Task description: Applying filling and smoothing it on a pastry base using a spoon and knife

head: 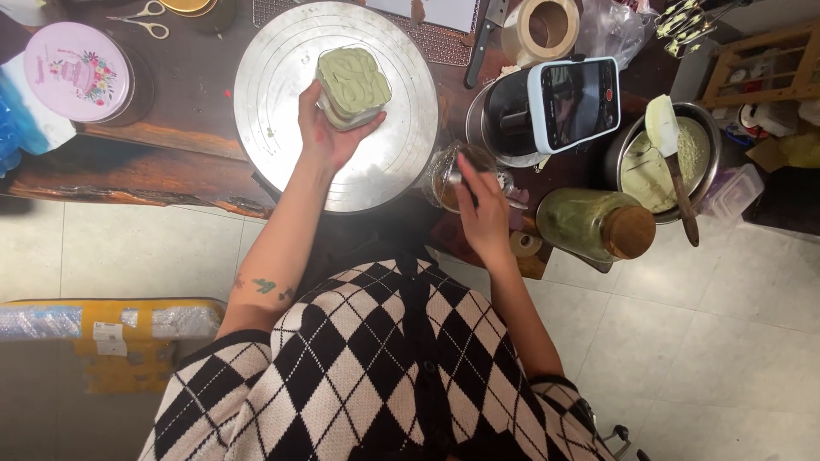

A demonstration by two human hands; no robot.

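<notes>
My left hand (326, 130) holds a clear square tub (352, 86) topped with pale green cream, lifted over a round metal turntable (282, 102). My right hand (483, 207) grips a small metal utensil handle (459, 177) that dips into a glass jar (444, 175) with brownish contents, just right of the turntable. Fingers of the right hand are closed on the handle; the utensil's tip is hidden inside the jar.
A phone on a stand (574, 102) faces up right of the jar. A metal bowl of green cream with a spatula (675, 154), a cork-stoppered jar of green powder (598, 224), a tape roll (540, 29), a pink round tin (75, 70) and scissors (145, 19) crowd the dark wooden table.
</notes>
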